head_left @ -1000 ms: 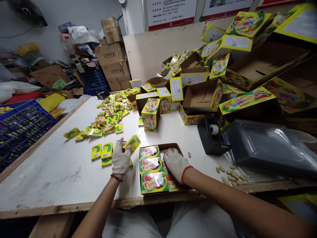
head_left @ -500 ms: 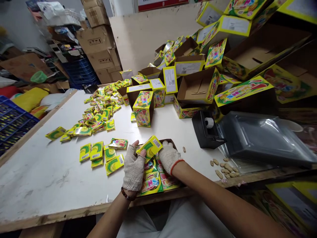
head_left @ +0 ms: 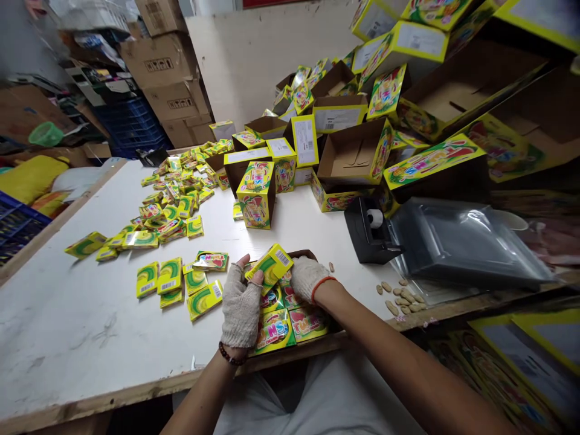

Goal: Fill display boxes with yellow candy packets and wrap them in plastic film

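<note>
Yellow Twins packet (head_left: 270, 267), held just above open carton (head_left: 302, 254); packing step in hand.
Left hand (head_left: 241, 305) and right hand (head_left: 308, 279) grip it between them, partly closed; next move calls for lowering it among the carton's packets (head_left: 274, 329).

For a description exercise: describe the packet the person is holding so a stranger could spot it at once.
On the white worktable, find the brown carton at the near edge. Above it, between the left hand and right hand, is a yellow-green packet, barcode showing: the only one held.
</note>
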### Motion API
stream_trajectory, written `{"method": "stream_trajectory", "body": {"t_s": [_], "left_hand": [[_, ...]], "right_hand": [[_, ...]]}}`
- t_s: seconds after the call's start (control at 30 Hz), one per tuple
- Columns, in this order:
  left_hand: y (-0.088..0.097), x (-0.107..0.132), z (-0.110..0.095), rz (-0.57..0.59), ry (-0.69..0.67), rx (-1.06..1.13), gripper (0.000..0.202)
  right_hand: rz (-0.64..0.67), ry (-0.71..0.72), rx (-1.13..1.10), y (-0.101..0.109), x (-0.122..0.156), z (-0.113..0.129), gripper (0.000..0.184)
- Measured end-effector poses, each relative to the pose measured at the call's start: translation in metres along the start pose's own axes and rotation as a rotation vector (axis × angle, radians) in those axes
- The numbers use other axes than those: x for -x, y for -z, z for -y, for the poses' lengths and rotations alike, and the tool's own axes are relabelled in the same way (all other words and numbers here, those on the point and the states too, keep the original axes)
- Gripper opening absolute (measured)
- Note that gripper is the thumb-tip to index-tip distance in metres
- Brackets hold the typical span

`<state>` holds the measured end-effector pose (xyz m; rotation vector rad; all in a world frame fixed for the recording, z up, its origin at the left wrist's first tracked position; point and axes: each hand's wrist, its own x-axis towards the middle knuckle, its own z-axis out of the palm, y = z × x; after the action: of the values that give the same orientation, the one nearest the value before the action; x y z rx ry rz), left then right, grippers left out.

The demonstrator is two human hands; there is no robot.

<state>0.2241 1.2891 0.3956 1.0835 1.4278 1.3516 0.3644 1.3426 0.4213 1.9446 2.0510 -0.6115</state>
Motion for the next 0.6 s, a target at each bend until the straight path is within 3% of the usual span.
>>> {"method": "stream_trajectory", "body": {"t_s": [0.17, 0.4, 0.53, 0.6], "left_hand": [[0.002, 0.000, -0.001, -0.016, -0.023, -0.008, 0.054], [0.000, -0.003, 0.000, -0.018, -0.039, 0.016, 0.052], [0.008, -0.008, -0.009, 0.005, 0.017, 0.046, 0.056], [0.013, -0.010, -0.018, 0.011, -0.028, 0.012, 0.055]], "right_hand": [[-0.022, -0.021, 0.038, -0.007, 0.024, 0.011, 0.045], [-0.032, 0.012, 0.000, -0.041, 0.045, 0.010, 0.065], [-0.043, 0.161, -0.133, -0.026, 0.044, -0.013, 0.047], [-0.185, 0.242, -0.267, -0.009, 0.049, -0.030, 0.044]]}}
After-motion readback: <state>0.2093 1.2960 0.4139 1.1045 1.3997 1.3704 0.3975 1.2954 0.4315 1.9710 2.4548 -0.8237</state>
